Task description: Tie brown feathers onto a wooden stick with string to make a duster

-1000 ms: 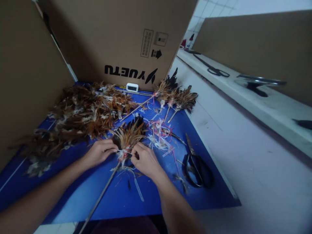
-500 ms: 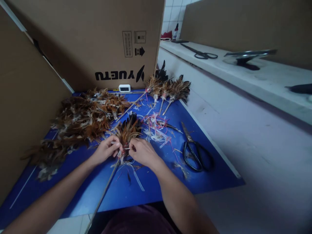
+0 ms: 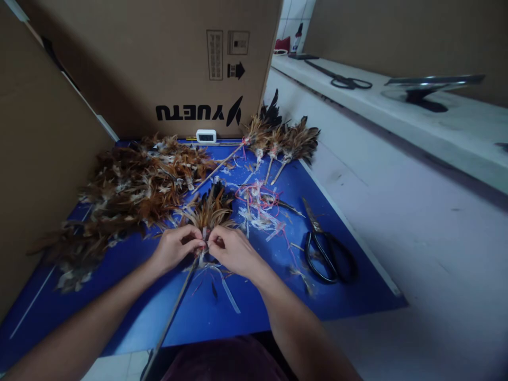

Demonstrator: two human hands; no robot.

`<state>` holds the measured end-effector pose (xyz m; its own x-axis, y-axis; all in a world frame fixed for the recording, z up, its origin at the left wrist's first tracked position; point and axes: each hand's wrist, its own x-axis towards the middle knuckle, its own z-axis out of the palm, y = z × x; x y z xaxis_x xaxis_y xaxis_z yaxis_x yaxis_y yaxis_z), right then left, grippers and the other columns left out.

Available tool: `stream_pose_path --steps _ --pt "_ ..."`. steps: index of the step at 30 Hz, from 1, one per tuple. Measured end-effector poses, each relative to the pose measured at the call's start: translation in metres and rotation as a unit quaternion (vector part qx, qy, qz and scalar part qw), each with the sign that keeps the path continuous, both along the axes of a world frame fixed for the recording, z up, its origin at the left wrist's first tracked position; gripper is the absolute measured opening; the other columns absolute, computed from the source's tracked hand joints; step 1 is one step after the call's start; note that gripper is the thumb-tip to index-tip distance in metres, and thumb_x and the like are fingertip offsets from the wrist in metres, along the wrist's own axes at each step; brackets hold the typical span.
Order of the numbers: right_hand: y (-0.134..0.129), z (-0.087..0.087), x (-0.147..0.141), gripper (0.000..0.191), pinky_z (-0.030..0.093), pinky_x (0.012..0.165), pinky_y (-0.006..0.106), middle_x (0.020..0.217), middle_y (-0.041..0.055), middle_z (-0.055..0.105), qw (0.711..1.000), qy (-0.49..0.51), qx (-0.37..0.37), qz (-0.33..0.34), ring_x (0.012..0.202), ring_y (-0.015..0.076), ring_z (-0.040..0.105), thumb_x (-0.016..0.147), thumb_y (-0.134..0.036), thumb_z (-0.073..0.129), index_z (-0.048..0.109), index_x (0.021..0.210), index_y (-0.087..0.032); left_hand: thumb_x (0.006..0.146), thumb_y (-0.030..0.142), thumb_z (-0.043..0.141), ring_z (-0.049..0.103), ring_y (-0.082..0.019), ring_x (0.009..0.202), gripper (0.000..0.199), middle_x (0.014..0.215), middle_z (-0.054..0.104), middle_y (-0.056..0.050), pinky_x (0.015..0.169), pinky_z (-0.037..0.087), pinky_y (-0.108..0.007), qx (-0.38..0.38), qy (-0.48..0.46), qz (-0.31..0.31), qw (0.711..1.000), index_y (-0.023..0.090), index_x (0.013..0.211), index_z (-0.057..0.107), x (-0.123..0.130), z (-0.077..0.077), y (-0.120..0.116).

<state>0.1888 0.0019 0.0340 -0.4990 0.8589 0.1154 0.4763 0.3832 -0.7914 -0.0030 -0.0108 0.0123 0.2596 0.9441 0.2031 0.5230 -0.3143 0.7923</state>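
Note:
A feather bundle (image 3: 212, 209), brown with black tips, lies at the upper end of a thin stick (image 3: 172, 315) that runs down past the table's near edge. My left hand (image 3: 178, 247) pinches at the bundle's base from the left, with fingers closed. From the right, my right hand (image 3: 231, 248) pinches at the same spot, its fingertips nearly meeting the left ones. What lies between the fingertips is too small to make out. Pale strips (image 3: 229, 293) trail below the hands on the blue table top (image 3: 273, 312).
Brown feathers (image 3: 138, 185) are heaped at the left; finished-looking bundles (image 3: 293, 140) lie back right. Pink and white string scraps (image 3: 260, 203) and black-handled scissors (image 3: 325, 254) are right of my hands. Cardboard (image 3: 178, 53) stands behind; a ledge (image 3: 389, 100) holds more scissors (image 3: 345, 82).
My two hands have come closer together at the bundle's base. The view has shifted slightly.

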Motion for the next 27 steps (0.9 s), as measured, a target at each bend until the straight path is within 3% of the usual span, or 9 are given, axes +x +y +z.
stream_pose_path --steps 7,11,15,21,27 --pt "-0.0029 -0.0008 -0.0040 0.009 0.034 0.056 0.019 0.064 -0.0034 0.058 1.000 0.003 0.000 -0.004 0.057 0.0085 0.049 0.079 -0.020 0.053 0.060 0.074 -0.018 0.082 0.021 0.060 0.062 -0.008 0.060 0.006 0.067 0.067 0.002 0.058 0.046 -0.016 0.193 0.124 -0.031 0.973 0.017 0.079 0.062 -0.0016 0.0011 -0.0013" --pt "-0.0049 -0.0032 -0.0067 0.010 0.034 0.057 0.019 0.065 -0.0035 0.057 1.000 0.008 0.018 0.009 0.058 0.0081 0.048 0.080 -0.020 0.053 0.061 0.075 -0.018 0.085 0.021 0.054 0.064 -0.010 0.063 0.010 0.072 0.069 -0.001 0.061 0.048 -0.019 0.249 0.147 -0.041 0.956 0.017 0.084 0.064 -0.0025 -0.0025 -0.0020" --pt "-0.0049 -0.0040 -0.0069 0.011 0.034 0.057 0.019 0.065 -0.0030 0.058 1.000 0.011 0.015 0.005 0.058 0.0084 0.048 0.080 -0.021 0.053 0.060 0.072 -0.018 0.087 0.020 0.052 0.066 -0.011 0.067 0.013 0.076 0.071 -0.003 0.062 0.049 -0.019 0.248 0.137 -0.043 0.958 0.017 0.086 0.065 -0.0018 -0.0022 -0.0026" --pt "-0.0039 -0.0037 -0.0061 0.012 0.035 0.057 0.020 0.066 -0.0025 0.060 1.000 0.022 -0.007 -0.003 0.059 0.0086 0.050 0.080 -0.021 0.052 0.060 0.073 -0.018 0.082 0.018 0.057 0.064 -0.009 0.061 0.006 0.072 0.070 0.000 0.059 0.049 -0.018 0.177 0.116 0.016 0.977 0.018 0.085 0.063 0.0020 0.0037 -0.0046" --pt "-0.0061 -0.0067 -0.0101 0.011 0.037 0.059 0.019 0.067 -0.0030 0.059 0.999 0.043 -0.003 0.004 0.061 0.0085 0.051 0.082 -0.020 0.052 0.060 0.074 -0.018 0.083 0.016 0.054 0.067 -0.012 0.070 0.013 0.079 0.072 -0.004 0.065 0.051 -0.020 0.222 0.116 -0.028 0.968 0.017 0.087 0.066 0.0019 0.0042 -0.0042"
